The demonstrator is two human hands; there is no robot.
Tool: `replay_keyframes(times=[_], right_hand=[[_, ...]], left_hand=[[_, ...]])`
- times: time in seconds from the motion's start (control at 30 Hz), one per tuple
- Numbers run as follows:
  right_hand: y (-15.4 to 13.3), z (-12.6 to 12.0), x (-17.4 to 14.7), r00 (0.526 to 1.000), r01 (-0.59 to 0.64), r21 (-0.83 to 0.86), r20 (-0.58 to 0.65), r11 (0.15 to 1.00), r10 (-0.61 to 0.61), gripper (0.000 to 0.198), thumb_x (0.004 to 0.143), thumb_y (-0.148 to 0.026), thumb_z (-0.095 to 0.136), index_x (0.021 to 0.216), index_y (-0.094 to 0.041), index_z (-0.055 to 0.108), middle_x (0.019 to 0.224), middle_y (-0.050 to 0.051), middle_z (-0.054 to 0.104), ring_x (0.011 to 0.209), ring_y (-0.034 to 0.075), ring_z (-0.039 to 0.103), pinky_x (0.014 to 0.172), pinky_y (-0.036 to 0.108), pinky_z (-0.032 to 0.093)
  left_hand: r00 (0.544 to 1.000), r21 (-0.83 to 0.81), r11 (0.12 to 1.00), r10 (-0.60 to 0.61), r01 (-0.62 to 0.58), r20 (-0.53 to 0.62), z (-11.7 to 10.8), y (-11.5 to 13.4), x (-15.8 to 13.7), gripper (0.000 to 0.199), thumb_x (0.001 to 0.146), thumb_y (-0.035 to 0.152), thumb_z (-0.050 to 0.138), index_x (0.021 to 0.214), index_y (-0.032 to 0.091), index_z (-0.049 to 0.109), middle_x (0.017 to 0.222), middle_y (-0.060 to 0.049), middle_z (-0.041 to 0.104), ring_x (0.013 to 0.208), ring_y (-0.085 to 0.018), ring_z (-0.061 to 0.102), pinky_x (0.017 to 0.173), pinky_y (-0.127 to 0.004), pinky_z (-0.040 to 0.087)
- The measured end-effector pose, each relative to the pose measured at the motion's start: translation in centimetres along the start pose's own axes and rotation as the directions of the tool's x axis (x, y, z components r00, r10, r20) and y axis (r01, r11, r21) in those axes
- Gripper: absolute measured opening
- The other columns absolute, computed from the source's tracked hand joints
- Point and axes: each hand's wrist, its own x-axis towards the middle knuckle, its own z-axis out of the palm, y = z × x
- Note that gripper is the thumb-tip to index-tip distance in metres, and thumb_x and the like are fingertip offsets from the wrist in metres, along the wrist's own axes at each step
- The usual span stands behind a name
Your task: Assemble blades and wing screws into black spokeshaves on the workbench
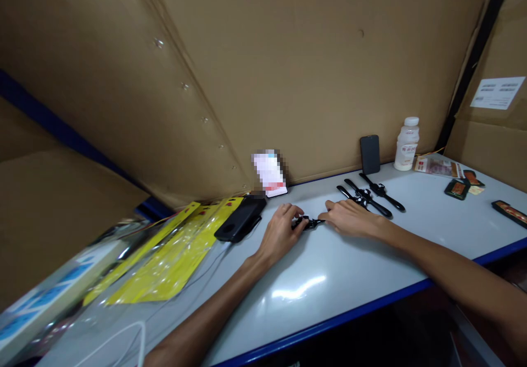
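Observation:
Low over the middle of the table, a black spokeshave (314,223) is held between my two hands. My left hand (283,227) has its thumb and fingers closed around the left part and centre of the tool, covering much of it. My right hand (349,217) pinches the other end with bent fingers. To the right, three more black spokeshaves (382,193) lie side by side at a slant, with small metal parts at their middles.
A lit phone (270,174) and a dark phone (369,154) lean against the cardboard wall (313,70). Left are a black power bank (239,221) and yellow blister cards (164,268). A white bottle (407,144) and small packets (457,189) stand right. The table (329,290) has a blue edge.

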Motion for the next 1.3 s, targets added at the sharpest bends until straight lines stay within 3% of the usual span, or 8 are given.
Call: replay_keyframes(times=[0.2,0.4,0.53,0.67,0.77,0.87,0.97,1.3], right_hand=[[0.0,-0.2,-0.1,1.000,0.005,-0.005,0.000,1.000,-0.005,0.033,0.094,-0.013,0.047,0.117,-0.022,0.069,0.099,0.010,0.063,0.063,0.013,0.048,0.057,0.034,0.017],[-0.2,-0.2,0.0,1.000,-0.005,-0.002,0.004,1.000,0.005,0.030,0.096,-0.015,0.047,0.114,-0.021,0.070,0.099,0.010,0.063,0.063,0.014,0.049,0.057,0.034,0.016],[-0.1,0.0,0.0,1.000,-0.005,0.000,0.004,1.000,0.005,0.030,0.096,-0.015,0.046,0.114,-0.021,0.070,0.099,0.010,0.063,0.063,0.014,0.047,0.057,0.034,0.016],[-0.1,-0.1,-0.1,1.000,-0.004,0.004,0.007,1.000,0.004,0.031,0.095,-0.014,0.047,0.116,-0.020,0.070,0.099,0.010,0.063,0.062,0.013,0.045,0.058,0.034,0.016],[-0.1,-0.2,-0.1,1.000,-0.007,0.012,0.015,1.000,0.007,0.032,0.094,-0.012,0.047,0.115,-0.020,0.070,0.098,0.010,0.062,0.061,0.013,0.043,0.058,0.034,0.016],[-0.1,-0.2,-0.1,1.000,-0.005,0.025,0.010,1.000,0.005,0.030,0.095,-0.013,0.046,0.113,-0.020,0.070,0.098,0.010,0.062,0.061,0.013,0.044,0.058,0.034,0.017],[-0.1,-0.2,-0.1,1.000,0.001,0.023,0.006,1.000,-0.001,0.031,0.095,-0.013,0.046,0.113,-0.019,0.070,0.098,0.010,0.062,0.062,0.013,0.046,0.058,0.033,0.019],[-0.3,-0.6,-0.1,1.000,0.000,-0.001,0.028,1.000,0.000,0.034,0.094,-0.012,0.046,0.117,-0.020,0.069,0.100,0.012,0.064,0.066,0.017,0.054,0.058,0.032,0.026]], left_hand=[[0.985,-0.064,0.986,0.161,-0.157,0.064,-0.1,0.1,-0.1,0.031,0.085,0.004,0.045,0.089,0.021,0.071,0.096,-0.007,0.065,0.092,-0.021,0.059,0.084,-0.036,0.050],[0.999,0.012,0.999,-0.047,0.047,-0.017,-0.1,0.1,0.0,0.014,0.092,0.032,0.058,0.096,0.019,0.063,0.085,-0.004,0.060,0.081,-0.021,0.058,0.075,-0.035,0.049],[0.999,0.017,1.000,0.001,-0.002,0.044,0.1,0.1,0.0,0.007,0.089,0.023,0.058,0.089,0.020,0.064,0.085,-0.004,0.062,0.084,-0.022,0.058,0.076,-0.035,0.050],[0.992,-0.055,0.992,0.114,-0.111,0.054,0.0,0.2,-0.1,0.039,0.077,-0.001,0.044,0.101,0.020,0.066,0.095,-0.005,0.067,0.095,-0.022,0.060,0.086,-0.037,0.051],[0.997,-0.083,0.994,0.078,-0.077,0.003,-0.2,-0.2,-0.1,0.054,0.070,-0.004,0.041,0.114,0.020,0.063,0.097,-0.004,0.067,0.096,-0.021,0.062,0.088,-0.036,0.051],[0.999,-0.057,0.998,0.009,-0.011,-0.033,-0.3,-1.0,-0.1,0.041,0.077,0.002,0.044,0.108,0.019,0.064,0.091,-0.004,0.067,0.089,-0.020,0.063,0.081,-0.034,0.052],[1.000,-0.014,1.000,0.007,-0.007,0.004,-0.3,-1.4,-0.1,0.031,0.081,0.007,0.048,0.103,0.019,0.067,0.084,-0.003,0.066,0.082,-0.020,0.063,0.076,-0.033,0.051],[0.998,0.022,0.998,0.057,-0.057,0.011,-0.2,-1.1,-0.1,0.025,0.087,0.009,0.048,0.100,0.018,0.067,0.090,-0.005,0.067,0.087,-0.021,0.060,0.079,-0.035,0.050]])
